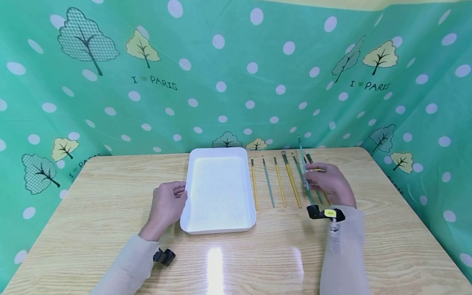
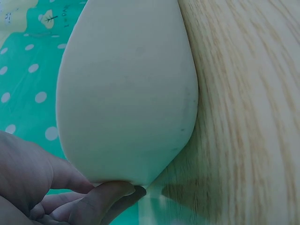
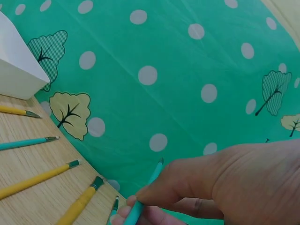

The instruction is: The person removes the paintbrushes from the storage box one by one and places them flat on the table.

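A white rectangular tray (image 1: 219, 190) lies on the table. My left hand (image 1: 167, 206) pinches the tray's left edge between thumb and fingers; in the left wrist view the fingers (image 2: 110, 194) are at the rim of its white wall (image 2: 126, 93). On the right, my right hand (image 1: 330, 181) holds a teal paintbrush (image 1: 301, 147) between thumb and fingers, bristle end up and away from me. The right wrist view shows the brush's dark tip (image 3: 161, 161) rising past the thumb. Beneath that hand, other brushes are partly hidden.
Several paintbrushes lie in a row right of the tray: a thin yellow one (image 1: 254, 185), a teal one (image 1: 269, 183), another yellow one (image 1: 280, 183) and a wider yellow one (image 1: 289, 173). A green polka-dot curtain (image 1: 239, 56) hangs behind the wooden table (image 1: 267, 261).
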### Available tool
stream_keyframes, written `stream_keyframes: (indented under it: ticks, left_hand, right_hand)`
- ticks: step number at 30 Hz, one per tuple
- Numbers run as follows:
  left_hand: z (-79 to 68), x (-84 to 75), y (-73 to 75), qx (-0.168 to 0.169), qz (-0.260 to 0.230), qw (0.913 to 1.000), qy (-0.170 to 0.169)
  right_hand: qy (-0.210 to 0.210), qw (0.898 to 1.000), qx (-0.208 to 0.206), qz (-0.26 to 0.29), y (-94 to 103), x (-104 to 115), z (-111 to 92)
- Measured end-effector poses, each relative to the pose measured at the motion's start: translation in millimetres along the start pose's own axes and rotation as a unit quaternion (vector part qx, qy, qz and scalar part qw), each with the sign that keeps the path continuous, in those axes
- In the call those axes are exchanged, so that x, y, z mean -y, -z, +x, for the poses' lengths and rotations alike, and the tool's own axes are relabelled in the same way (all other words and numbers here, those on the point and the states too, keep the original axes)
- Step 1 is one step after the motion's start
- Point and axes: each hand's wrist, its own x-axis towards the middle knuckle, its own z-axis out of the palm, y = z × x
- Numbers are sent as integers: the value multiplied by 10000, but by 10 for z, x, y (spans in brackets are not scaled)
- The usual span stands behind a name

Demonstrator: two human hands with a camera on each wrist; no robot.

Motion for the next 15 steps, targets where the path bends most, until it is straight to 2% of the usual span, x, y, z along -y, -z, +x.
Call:
stream_keyframes:
  ticks: [8,15]
  left_hand:
    - [0,-7,3,-11,3,10000,-16]
    - [11,2,0,-30,-10,10000,-14]
  right_hand:
    - [-31,9996,-261,-62,103,-64,-17]
    - [-137,9975,-664,-194,150,-120,-43]
